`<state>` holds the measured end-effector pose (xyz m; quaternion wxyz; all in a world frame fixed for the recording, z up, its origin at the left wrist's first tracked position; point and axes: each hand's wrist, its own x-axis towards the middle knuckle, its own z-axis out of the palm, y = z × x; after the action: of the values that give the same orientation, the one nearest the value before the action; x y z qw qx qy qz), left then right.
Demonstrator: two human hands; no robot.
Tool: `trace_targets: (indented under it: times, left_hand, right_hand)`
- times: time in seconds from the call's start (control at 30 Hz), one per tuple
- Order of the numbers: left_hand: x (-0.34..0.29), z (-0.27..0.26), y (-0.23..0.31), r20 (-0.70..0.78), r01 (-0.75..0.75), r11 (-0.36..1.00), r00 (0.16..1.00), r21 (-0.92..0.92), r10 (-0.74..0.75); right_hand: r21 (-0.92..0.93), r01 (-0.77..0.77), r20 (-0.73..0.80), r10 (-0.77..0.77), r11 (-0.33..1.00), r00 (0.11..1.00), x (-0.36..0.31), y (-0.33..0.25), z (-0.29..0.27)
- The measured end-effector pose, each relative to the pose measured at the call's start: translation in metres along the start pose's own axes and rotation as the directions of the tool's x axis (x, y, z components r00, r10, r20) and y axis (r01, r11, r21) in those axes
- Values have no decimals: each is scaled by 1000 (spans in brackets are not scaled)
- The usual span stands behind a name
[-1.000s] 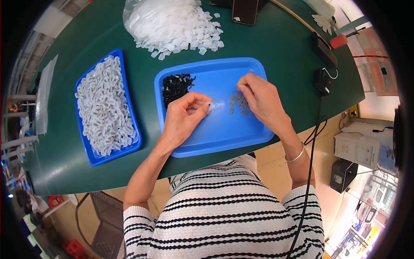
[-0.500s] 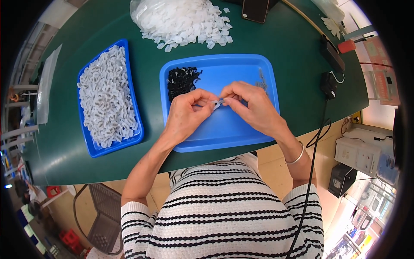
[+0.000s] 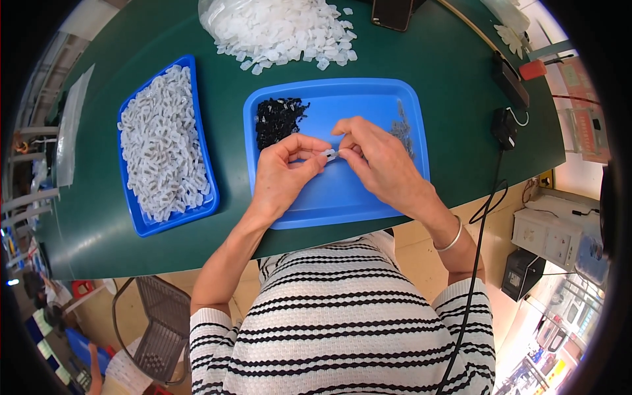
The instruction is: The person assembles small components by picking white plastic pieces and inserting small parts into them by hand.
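Between thumb and fingers, my left hand (image 3: 284, 172) pinches a small translucent white plastic piece (image 3: 330, 155) with a dark slot or insert in it. My right hand (image 3: 383, 164) is at the piece's right end, its thumb touching or nearly touching it and the index finger raised away; whether anything tiny is in its fingers is hidden. Both hands are over a blue tray (image 3: 342, 214). In the tray's far left corner lies a heap of small black parts (image 3: 280, 122). Thin grey metal-looking parts (image 3: 401, 130) lie along its right side, partly behind my right hand.
A second blue tray (image 3: 216, 197) on the left is filled with white plastic pieces (image 3: 164, 145). Loose translucent pieces (image 3: 289, 33) spill from a bag at the back. A phone (image 3: 392, 13), a black adapter (image 3: 503, 128) and its cable (image 3: 484, 230) are on the right of the green table (image 3: 454, 99).
My right index finger has lifted off the white piece, and the right hand has opened a little. The left hand keeps its pinch. A person's arm has appeared at the lower left.
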<state>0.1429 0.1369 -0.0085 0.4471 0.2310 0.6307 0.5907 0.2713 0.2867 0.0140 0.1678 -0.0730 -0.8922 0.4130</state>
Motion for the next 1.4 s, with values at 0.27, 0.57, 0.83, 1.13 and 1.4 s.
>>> trace_targets:
  times: [0.27, 0.57, 0.83, 1.13, 1.4]
  left_hand:
    - [-6, 12, -5, -98, -128, 991, 986, 49, 132]
    - [-9, -2, -4, 18, 2, 988, 1000, -155, 0]
    - [-19, -5, -10, -44, -44, 991, 998, -130, 39]
    - [-32, -75, 25, -384, -286, 923, 846, 259, 370]
    - [-35, -218, 38, -510, 96, 586, 617, 805, 600]
  right_hand:
    - [-37, -47, -56, 45, 998, 997, -1, -4, 11]
    - [614, -382, 272, 269, 691, 924, -1, 20, 7]
    - [496, -267, 156, 217, 826, 964, 2, -1, 17]
    - [295, -238, 125, 210, 925, 970, 35, 21, 7]
    - [-302, 230, 66, -221, 925, 973, 58, 45, 31]
